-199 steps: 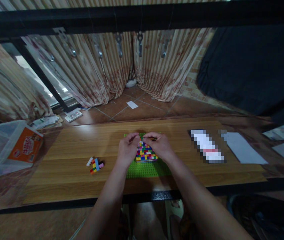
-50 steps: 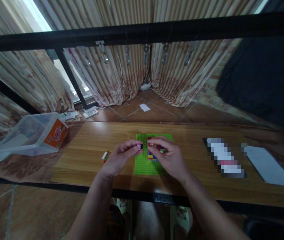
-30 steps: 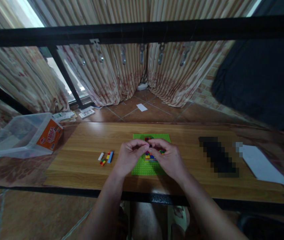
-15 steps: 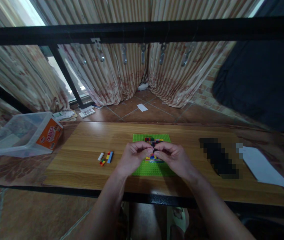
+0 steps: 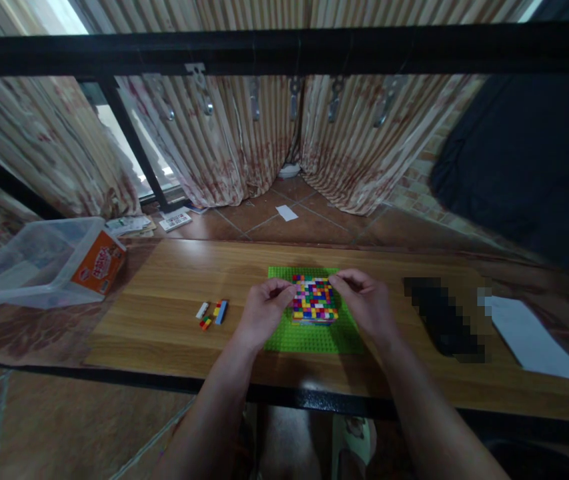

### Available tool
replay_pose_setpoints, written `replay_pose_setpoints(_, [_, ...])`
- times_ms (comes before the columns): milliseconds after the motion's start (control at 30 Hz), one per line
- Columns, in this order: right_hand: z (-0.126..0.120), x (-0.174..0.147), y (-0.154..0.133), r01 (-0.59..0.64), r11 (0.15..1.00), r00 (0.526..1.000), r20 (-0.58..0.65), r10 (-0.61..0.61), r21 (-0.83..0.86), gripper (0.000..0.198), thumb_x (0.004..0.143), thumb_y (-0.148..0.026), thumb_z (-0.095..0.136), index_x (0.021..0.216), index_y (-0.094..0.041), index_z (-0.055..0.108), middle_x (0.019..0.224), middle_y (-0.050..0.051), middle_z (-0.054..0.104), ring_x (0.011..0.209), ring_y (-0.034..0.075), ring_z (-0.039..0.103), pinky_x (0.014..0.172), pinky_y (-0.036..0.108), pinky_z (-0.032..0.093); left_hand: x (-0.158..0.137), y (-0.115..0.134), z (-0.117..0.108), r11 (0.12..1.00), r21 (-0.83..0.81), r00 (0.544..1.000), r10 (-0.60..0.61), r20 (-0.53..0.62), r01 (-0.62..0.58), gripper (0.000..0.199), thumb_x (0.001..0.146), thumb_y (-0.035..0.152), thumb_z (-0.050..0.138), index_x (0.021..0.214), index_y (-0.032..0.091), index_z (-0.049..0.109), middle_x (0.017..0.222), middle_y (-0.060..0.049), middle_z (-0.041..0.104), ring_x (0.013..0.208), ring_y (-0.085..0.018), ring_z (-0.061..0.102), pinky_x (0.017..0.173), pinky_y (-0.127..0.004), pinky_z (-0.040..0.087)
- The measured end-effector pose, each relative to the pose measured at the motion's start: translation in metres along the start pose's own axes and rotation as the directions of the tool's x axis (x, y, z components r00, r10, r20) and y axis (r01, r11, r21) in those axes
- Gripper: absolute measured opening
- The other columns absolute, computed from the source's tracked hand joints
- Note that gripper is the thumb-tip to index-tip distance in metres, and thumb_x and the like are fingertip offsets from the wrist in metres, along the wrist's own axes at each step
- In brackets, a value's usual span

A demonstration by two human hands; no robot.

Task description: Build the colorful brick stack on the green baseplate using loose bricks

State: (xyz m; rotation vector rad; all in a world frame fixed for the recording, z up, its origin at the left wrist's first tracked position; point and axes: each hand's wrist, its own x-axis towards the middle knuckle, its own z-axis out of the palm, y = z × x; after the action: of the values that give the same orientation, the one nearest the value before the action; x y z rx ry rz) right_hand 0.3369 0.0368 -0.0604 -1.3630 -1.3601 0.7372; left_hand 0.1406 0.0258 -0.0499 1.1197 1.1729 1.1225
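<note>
Head view: left hand (image 5: pixel 265 310) and right hand (image 5: pixel 367 301) — fingers bunched, pinch unclear — flank the brick block (image 5: pixel 314 300), perhaps steadying it, near the baseplate's (image 5: pixel 309 343) far edge.

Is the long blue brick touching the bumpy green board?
Apart: in the head view, wooden tabletop shows between the blue brick and the green board.

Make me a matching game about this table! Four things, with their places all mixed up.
1. Multicoloured toy-brick block
2. Clear plastic box with orange label
3. Long light-blue toy brick
4. Flat green studded baseplate

A. Left of the left hand, on the brown wooden table
B. Under the block
C. Between the left hand and right hand
D. Beside the table's left end

Pairs: 1-C, 2-D, 3-A, 4-B
</note>
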Motion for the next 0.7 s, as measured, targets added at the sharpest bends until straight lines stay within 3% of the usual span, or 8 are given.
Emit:
replay_pose_setpoints(100, [0.010, 0.003, 0.009, 0.023, 0.999, 0.999, -0.022, -0.024, -0.033, 0.021, 0.076, -0.043, 0.071, 0.077, -0.023, 0.076, 0.081, 0.003, 0.073, 0.076, 0.019, 0.064, 0.071, 0.032, 0.048, 0.001, -0.003, 0.001, 0.999, 0.037, 1.000, 0.004, -0.011, -0.003, 0.018, 0.075, 0.032, 0.069, 0.071, 0.014, 0.070, 0.064, 0.000, 0.063, 0.063, -0.011, 0.054, 0.063, -0.024, 0.041])
replay_pose_setpoints(233, [0.024, 0.012, 0.017, -0.031, 0.995, 0.998, -0.051, 0.037, 0.100, 0.022, 0.072, -0.045, 0.075, 0.079, -0.024, 0.077, 0.089, 0.003, 0.075, 0.089, 0.022, 0.067, 0.082, 0.036, 0.049, 0.001, -0.004, 0.001, 0.998, 0.066, 1.000, 0.010, 0.000, -0.010, 0.022, 0.076, 0.035, 0.068, 0.072, 0.014, 0.070, 0.064, 0.000, 0.062, 0.062, -0.011, 0.053, 0.061, -0.024, 0.040])
replay_pose_setpoints(433, [0.034, 0.013, 0.023, -0.229, 0.933, 0.973, 0.041, 0.226, 0.276, 0.027, 0.065, -0.047, 0.080, 0.079, -0.023, 0.077, 0.085, 0.003, 0.076, 0.084, 0.021, 0.067, 0.083, 0.037, 0.050, 0.004, -0.006, -0.001, 0.995, 0.103, 1.000, 0.009, -0.009, -0.009, 0.024, 0.076, 0.038, 0.068, 0.071, 0.015, 0.070, 0.062, 0.000, 0.062, 0.060, -0.012, 0.053, 0.060, -0.025, 0.039])
replay_pose_setpoints(700, [0.028, 0.012, 0.027, -0.212, 0.946, 0.977, 0.071, 0.201, 0.244, 0.025, 0.067, -0.046, 0.079, 0.078, -0.023, 0.077, 0.084, 0.002, 0.076, 0.083, 0.020, 0.067, 0.084, 0.036, 0.050, 0.006, -0.009, -0.003, 0.991, 0.133, 1.000, 0.010, 0.002, -0.010, 0.021, 0.076, 0.035, 0.067, 0.072, 0.015, 0.070, 0.060, 0.001, 0.061, 0.059, -0.011, 0.051, 0.057, -0.024, 0.037])
